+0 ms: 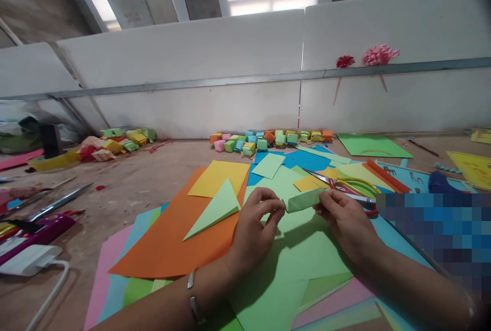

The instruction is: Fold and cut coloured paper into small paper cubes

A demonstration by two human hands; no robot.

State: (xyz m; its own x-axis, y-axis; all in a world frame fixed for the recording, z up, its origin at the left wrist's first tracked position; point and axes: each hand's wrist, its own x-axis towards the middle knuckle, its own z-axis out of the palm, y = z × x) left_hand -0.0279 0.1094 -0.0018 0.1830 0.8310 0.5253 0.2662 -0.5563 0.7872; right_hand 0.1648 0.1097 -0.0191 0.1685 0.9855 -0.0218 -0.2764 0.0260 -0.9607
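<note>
Over the stacked sheets, a small folded strip of pale green paper [306,201] is held up between my hands. My right hand [347,221] pinches its right end between thumb and fingers. At the left end, the fingertips of my left hand [256,221] are pressed together at the paper's tip. Below lies a large pale green sheet [295,254]. To the left, a folded green triangle [215,209] rests on an orange sheet [164,239], beside a yellow piece [219,177]. Red-handled scissors [333,182] lie just behind my right hand.
Small folded paper cubes [262,139] line the back by the white panel [184,54], with another pile [128,141] to the left. A white charger [30,260] with cable and a purple tool [42,231] lie at left. A green sheet [374,144] is back right.
</note>
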